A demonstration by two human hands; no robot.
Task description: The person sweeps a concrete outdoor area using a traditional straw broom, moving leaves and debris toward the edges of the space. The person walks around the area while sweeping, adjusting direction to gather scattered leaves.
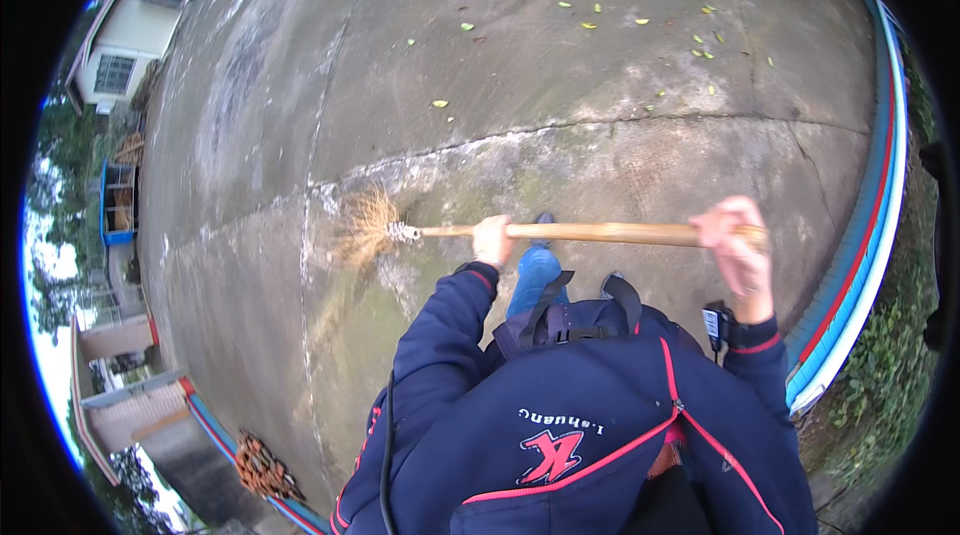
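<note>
A long broom lies crosswise in front of my body, its straw bristles [366, 227] blurred and low over the concrete at the left. White binding [403, 232] wraps the place where the bristles meet the pale wooden handle [600, 233]. My left hand [491, 241] is closed around the handle's thinner part, not far from the binding. At the thicker far end, my right hand [733, 246] holds the handle, its fingers somewhat blurred.
Small yellow-green leaves [588, 25] are scattered over the cracked concrete yard [525, 77]. A low blue, red and white wall [862, 295] curves along the right, with plants [885, 377] beyond. Bricks [264, 466] are piled at lower left. Houses [131, 28] border the yard's left.
</note>
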